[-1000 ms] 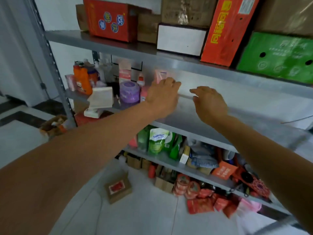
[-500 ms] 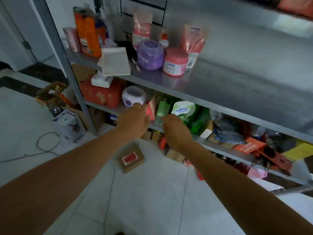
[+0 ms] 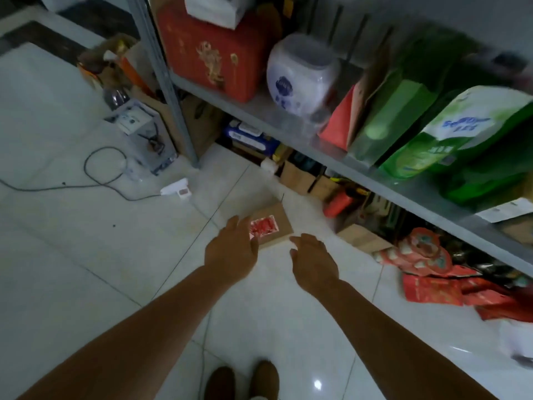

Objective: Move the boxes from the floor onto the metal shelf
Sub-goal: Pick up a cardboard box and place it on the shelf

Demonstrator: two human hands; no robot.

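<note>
White floor tiles (image 3: 72, 255), two bare hands low over a box.
The cardboard box (image 3: 274, 226) (red label on top) lies flat on the tiles, with the metal shelf (image 3: 340, 161) just behind it. The left hand (image 3: 230, 249) overlaps the box's near-left corner and the right hand (image 3: 314, 261) is just beside its near-right edge. Both have fingers loosely spread and grip nothing.

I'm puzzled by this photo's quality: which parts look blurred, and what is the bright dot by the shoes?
Head view: the green bags on the shelf are smeared, likely motion blur, worst rightward; the box, left hand and right hand look sharper. Head view: the dot is glare on the shiny floor.
</note>
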